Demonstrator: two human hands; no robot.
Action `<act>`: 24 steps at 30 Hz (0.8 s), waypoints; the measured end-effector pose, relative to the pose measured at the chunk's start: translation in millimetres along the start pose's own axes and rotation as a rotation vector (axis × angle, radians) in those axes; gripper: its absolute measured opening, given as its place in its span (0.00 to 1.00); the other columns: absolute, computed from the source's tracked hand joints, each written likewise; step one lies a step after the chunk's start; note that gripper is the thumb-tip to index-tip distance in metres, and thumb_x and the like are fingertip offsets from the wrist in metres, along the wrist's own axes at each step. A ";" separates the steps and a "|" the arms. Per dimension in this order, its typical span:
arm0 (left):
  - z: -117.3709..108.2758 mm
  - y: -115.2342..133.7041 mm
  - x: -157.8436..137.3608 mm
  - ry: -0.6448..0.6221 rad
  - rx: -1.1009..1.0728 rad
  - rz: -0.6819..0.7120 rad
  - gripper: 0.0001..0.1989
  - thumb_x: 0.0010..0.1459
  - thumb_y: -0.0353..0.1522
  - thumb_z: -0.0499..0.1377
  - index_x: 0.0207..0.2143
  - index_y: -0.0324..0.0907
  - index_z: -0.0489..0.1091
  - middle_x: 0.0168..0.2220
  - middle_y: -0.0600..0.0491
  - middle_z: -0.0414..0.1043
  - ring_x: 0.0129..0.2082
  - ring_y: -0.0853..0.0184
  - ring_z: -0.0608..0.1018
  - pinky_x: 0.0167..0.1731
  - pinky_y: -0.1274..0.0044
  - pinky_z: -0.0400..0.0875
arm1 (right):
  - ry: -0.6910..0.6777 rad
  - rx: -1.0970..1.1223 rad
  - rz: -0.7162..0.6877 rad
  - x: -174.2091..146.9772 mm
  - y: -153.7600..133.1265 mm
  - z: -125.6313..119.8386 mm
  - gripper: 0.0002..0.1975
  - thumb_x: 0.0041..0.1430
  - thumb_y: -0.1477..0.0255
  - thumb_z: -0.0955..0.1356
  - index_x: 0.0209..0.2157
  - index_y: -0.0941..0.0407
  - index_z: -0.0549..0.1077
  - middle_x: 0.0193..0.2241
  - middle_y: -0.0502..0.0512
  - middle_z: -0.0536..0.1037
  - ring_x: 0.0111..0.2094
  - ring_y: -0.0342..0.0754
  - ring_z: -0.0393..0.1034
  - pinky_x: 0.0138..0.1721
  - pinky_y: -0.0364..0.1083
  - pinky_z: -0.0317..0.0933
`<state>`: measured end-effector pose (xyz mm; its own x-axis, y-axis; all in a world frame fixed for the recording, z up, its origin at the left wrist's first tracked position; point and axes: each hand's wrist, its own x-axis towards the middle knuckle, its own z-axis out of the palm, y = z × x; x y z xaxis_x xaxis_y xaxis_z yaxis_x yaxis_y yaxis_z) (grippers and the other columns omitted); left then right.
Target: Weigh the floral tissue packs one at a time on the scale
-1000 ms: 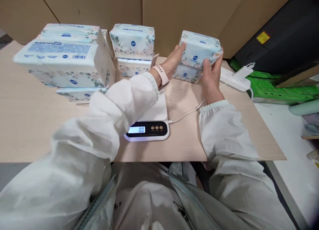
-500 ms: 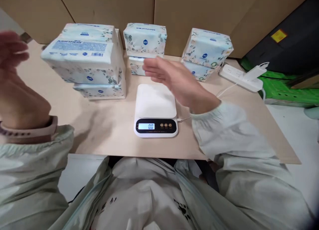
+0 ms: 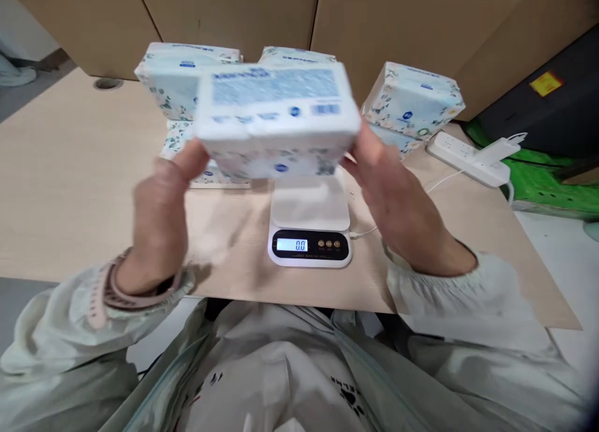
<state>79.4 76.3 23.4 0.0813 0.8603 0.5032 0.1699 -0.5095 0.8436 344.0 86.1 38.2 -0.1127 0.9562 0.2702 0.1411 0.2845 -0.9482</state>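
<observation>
Between my two hands a pack of tissues (image 3: 276,123), white and pale blue with a floral print, is held up in the air, slightly blurred. My left hand (image 3: 163,201) grips its left end and my right hand (image 3: 390,188) its right end. Below and behind the pack stands a white digital scale (image 3: 311,207) with its display reading 0.0. The raised pack hides the back part of the scale's plate. More tissue packs (image 3: 175,82) are stacked behind at the left, partly covered by the held one.
Another tissue pack (image 3: 299,56) shows behind the held one, and a stack (image 3: 412,101) stands at the right. A white power strip (image 3: 468,157) with a plugged-in adapter lies near the right edge. Cardboard boxes (image 3: 234,14) line the back; a green crate (image 3: 538,182) is beyond the table.
Both hands were apart and empty; now they hold a tissue pack taken from the left stack, raised and carried right over the scale. The view has shifted slightly left.
</observation>
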 end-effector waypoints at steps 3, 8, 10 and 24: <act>19.8 -5.1 -8.6 -0.176 0.047 -0.029 0.24 0.79 0.51 0.50 0.69 0.62 0.73 0.73 0.70 0.67 0.79 0.55 0.65 0.83 0.59 0.55 | -0.008 0.082 0.102 -29.2 14.9 -25.7 0.39 0.62 0.32 0.65 0.66 0.39 0.75 0.75 0.43 0.69 0.80 0.59 0.56 0.82 0.62 0.51; 28.9 -28.0 -18.0 -0.345 0.265 -0.112 0.28 0.80 0.50 0.48 0.76 0.57 0.64 0.77 0.62 0.61 0.80 0.54 0.61 0.84 0.55 0.45 | 0.055 0.130 0.118 -51.1 70.9 -32.9 0.36 0.66 0.39 0.68 0.69 0.42 0.72 0.75 0.48 0.69 0.79 0.56 0.58 0.80 0.62 0.56; 25.9 -36.6 -22.5 -0.340 0.277 -0.102 0.28 0.79 0.49 0.48 0.77 0.59 0.61 0.77 0.62 0.61 0.80 0.55 0.61 0.83 0.55 0.47 | 0.076 0.114 0.073 -56.5 86.6 -31.8 0.33 0.69 0.44 0.69 0.69 0.41 0.73 0.75 0.48 0.70 0.77 0.54 0.61 0.78 0.60 0.59; 14.0 -56.7 -31.9 -0.254 0.070 -0.186 0.28 0.78 0.49 0.51 0.77 0.70 0.56 0.80 0.68 0.54 0.82 0.55 0.54 0.83 0.55 0.47 | 0.559 0.206 0.092 -46.6 105.8 -36.6 0.25 0.71 0.46 0.65 0.46 0.49 0.86 0.43 0.55 0.89 0.44 0.51 0.84 0.52 0.54 0.77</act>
<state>80.9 78.0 -43.1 0.2837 0.9197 0.2715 0.2710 -0.3485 0.8973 400.2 74.2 -68.6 0.4334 0.8832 0.1791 -0.0740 0.2329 -0.9697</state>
